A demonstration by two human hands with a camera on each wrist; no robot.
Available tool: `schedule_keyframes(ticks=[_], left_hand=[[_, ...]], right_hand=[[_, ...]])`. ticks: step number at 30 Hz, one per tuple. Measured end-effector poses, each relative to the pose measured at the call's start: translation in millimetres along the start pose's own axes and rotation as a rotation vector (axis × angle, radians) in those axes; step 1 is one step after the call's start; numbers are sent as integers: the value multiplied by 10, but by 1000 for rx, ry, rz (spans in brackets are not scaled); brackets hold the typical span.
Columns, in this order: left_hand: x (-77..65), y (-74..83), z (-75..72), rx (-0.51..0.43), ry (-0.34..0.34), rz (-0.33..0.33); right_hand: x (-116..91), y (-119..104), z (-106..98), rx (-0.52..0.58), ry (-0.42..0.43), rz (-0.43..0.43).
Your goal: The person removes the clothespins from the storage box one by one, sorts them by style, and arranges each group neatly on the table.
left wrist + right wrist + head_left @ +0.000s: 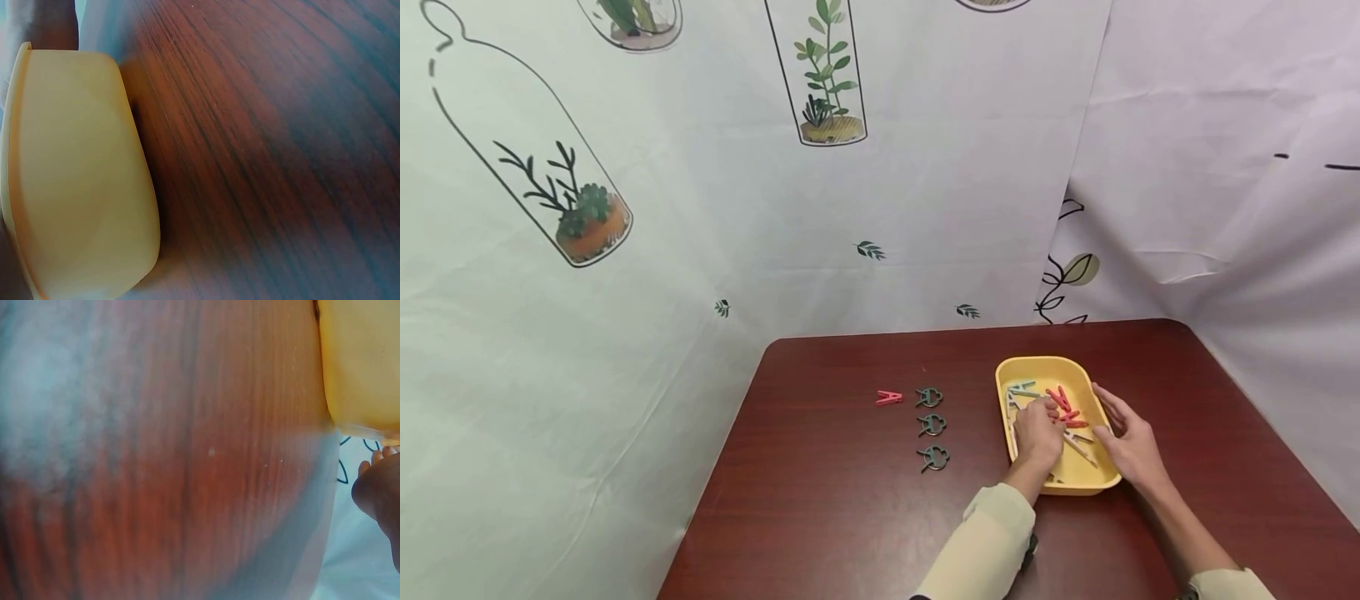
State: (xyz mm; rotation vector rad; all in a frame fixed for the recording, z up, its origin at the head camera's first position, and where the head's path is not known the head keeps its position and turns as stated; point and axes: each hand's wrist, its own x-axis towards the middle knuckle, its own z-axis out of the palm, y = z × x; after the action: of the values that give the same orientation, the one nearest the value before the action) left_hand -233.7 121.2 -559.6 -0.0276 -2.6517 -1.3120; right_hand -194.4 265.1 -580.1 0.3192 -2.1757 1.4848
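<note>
1. The yellow tray (1048,368) sits right of centre in the lower half of the head view, on the dark red worktop (820,467).
2. The left hand (1039,433) reaches down into the tray's left half, its fingers bent among the pegs. Its fingertips are mostly hidden, so I cannot tell how far open it is or whether it has hold of a peg.
3. The right hand (1131,442) holds the tray's right edge, thumb over the rim and fingers along the outer side.
4. Inside the tray, pink pegs (1060,400) lie just right of the left hand, a pale green peg (1022,389) towards the upper left, and a pale peg (1080,450) lower right, below the pink ones.
5. Left of the tray, well apart from it, three green clips (928,423) stand in a column near the middle of the frame, apart from one another.
6. A lone pink peg (893,397) lies just left of the top clip.
7. The tray's outer wall fills the left of the left wrist view and the upper right corner of the right wrist view.
8. A pale printed cloth (940,200) hangs behind the worktop.
</note>
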Motion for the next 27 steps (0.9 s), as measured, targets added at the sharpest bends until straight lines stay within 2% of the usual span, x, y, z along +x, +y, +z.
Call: schedule_keyframes(ticks=[7,14,21,27], left_hand=[[13,-1,8,5,-31,-10],[19,-9,21,68,-47,8],[5,31,2,119,-75,-18],[3,27,-7,104,-82,29]], right_hand=[[-2,-2,-1,6,5,6],[-5,3,9,21,5,6],[-7,-12,11,22,3,5],[-4,-20,6,15,4,12]])
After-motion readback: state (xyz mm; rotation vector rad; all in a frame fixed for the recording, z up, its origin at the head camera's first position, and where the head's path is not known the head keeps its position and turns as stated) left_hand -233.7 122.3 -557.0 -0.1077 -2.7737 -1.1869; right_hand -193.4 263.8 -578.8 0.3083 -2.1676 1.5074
